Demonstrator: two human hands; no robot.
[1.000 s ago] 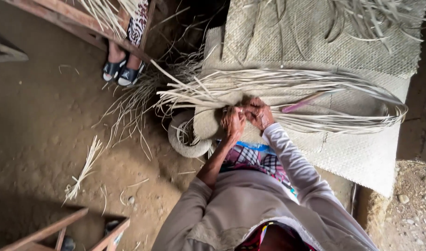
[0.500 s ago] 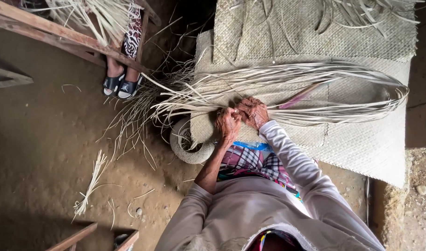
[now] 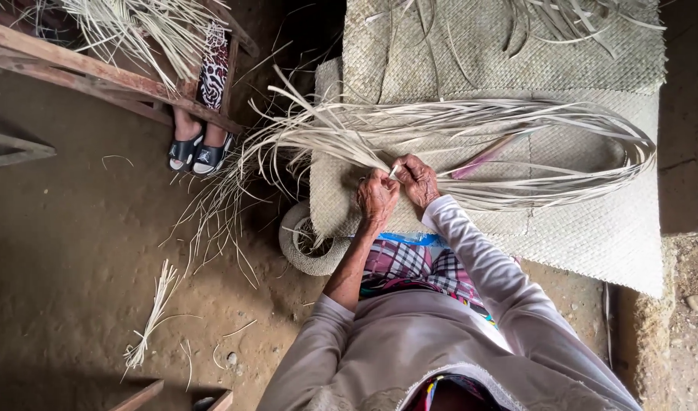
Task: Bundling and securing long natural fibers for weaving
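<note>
Both the left hand (image 3: 377,199) and right hand (image 3: 416,180) seem pinched shut on light, springy pale strips (image 3: 471,125), best gripped near the crossing.

- I see my left hand (image 3: 377,198) and right hand (image 3: 416,179) close together, pinching pale dried leaf strips (image 3: 471,125) that fan out over a woven mat (image 3: 592,228).
- A small round woven basket (image 3: 309,245) sits just beside my left forearm.
- Another person's sandalled feet (image 3: 196,152) stand near a wooden bench (image 3: 82,76).
- A thin pink stick (image 3: 486,156), possibly a tool, lies among the strips.
</note>
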